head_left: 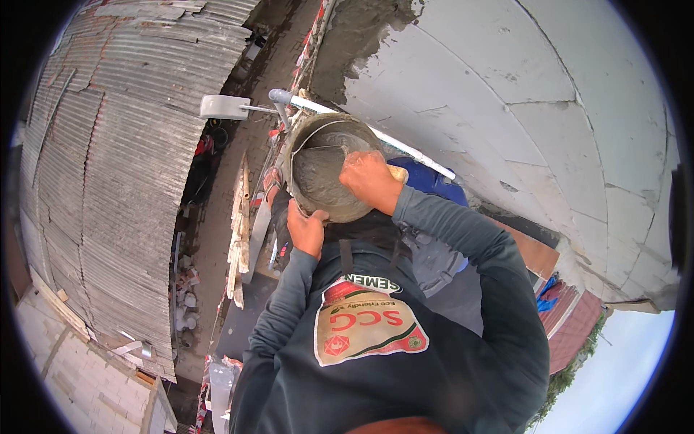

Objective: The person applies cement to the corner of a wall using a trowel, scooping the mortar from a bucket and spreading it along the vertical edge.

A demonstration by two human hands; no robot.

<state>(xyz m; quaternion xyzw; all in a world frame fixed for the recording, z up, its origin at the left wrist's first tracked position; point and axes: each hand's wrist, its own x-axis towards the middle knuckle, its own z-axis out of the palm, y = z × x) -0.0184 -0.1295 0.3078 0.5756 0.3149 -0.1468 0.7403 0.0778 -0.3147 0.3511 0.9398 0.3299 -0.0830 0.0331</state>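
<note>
A round bucket (354, 212) crusted with dried cement stands upright in front of me. Wet grey mortar (318, 177) lies inside it, and a thin wire handle leans across its mouth. My left hand (306, 230) is closed on the near-left side of the bucket, thumb at the rim. Over the right part of the mouth, my right hand (370, 177) makes a fist round a trowel's pale wooden handle (398, 173). A short metal shank shows by its knuckles; the blade is hidden, apparently in the mortar.
A pale block wall (499, 87), partly coated with wet mortar (354, 43), rises on the right. A white pipe (412, 150) runs behind the bucket. Down on the left, beyond red-and-white tape, lie an alley and a corrugated roof (123, 137). Wooden strips (239, 231) stand left.
</note>
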